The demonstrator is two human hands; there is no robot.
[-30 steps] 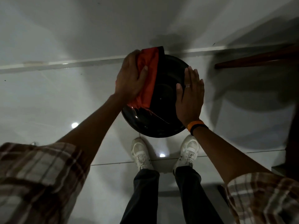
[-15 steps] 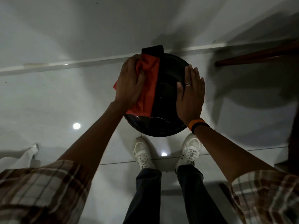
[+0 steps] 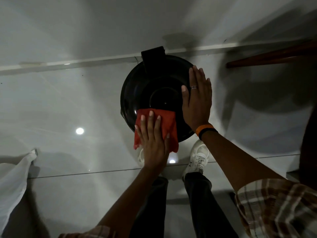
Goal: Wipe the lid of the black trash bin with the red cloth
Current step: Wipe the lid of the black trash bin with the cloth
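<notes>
The round glossy lid [image 3: 147, 90] of the black trash bin fills the middle of the head view, with its hinge block at the far edge. My left hand [image 3: 152, 143] lies flat, fingers spread, pressing the red cloth [image 3: 169, 124] onto the lid's near rim. Part of the cloth hangs over the near edge. My right hand [image 3: 197, 102] rests flat on the lid's right side, fingers together, with a ring on one finger and an orange and black band at the wrist.
Shiny grey floor tiles surround the bin, and a wall with a white skirting runs behind it. A dark wooden bar [image 3: 269, 57] sticks out at the upper right. A white bag [image 3: 15, 176] lies at the left. My white shoes [image 3: 197, 157] stand just below the bin.
My left hand has swept the red cloth from the lid's far left down to its near rim. The hinge block is now uncovered. My right hand has stayed in place on the right side.
</notes>
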